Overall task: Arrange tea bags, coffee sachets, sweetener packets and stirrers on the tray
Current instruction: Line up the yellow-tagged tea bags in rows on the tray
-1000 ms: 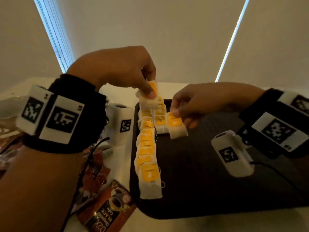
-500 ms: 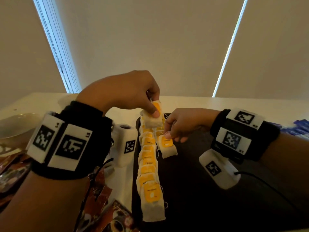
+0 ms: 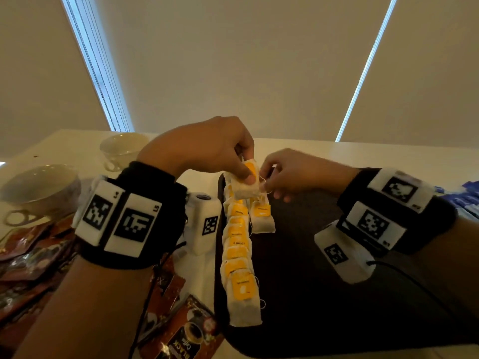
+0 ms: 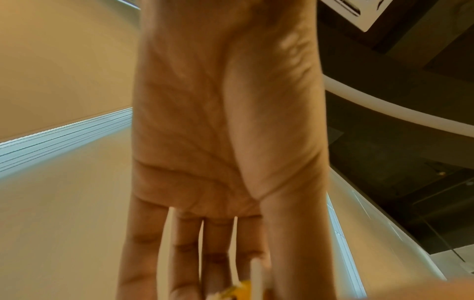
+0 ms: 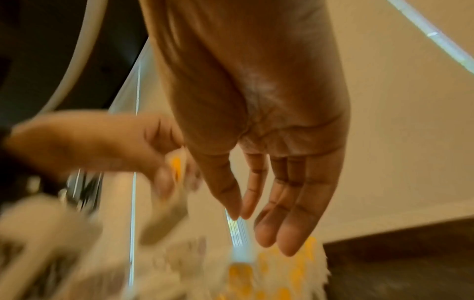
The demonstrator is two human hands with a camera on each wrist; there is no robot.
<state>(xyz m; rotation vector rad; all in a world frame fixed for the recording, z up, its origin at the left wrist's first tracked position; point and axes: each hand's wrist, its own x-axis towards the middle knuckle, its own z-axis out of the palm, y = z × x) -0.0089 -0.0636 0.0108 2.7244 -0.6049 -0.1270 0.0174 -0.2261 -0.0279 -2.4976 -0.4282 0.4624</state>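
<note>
Paper, thin and limp, is making up the tea bag point(image 3: 245, 183) that the left hand point(image 3: 207, 149) is pinching between thumb and fingertips, holding it above the far left corner of the black tray point(image 3: 337, 294). The right hand point(image 3: 287, 172) is reaching in just beside it, thumb and forefinger meeting at the bag's right edge; whether they are nipping the loose string or only touching it cannot be told, since the right wrist view is blurred and is showing the other fingers hanging slack. Such a bag is likely weighing next to nothing and flopping when held by one corner, so the yellow tag point(image 3: 251, 169) or the top seam is looking like the safest hold, since the paper could tear and the thread could snag.

A row of tea bags point(image 3: 238, 255) is lying overlapped along the tray's left edge, with a second, shorter row point(image 3: 262, 216) starting to its right. Coffee sachets point(image 3: 181, 335) are lying off the tray on the left, near two cups point(image 3: 41, 187). Blue packets point(image 3: 464, 198) are showing at the far right. Strings trailing from the laid bags could be catching on a new one.
</note>
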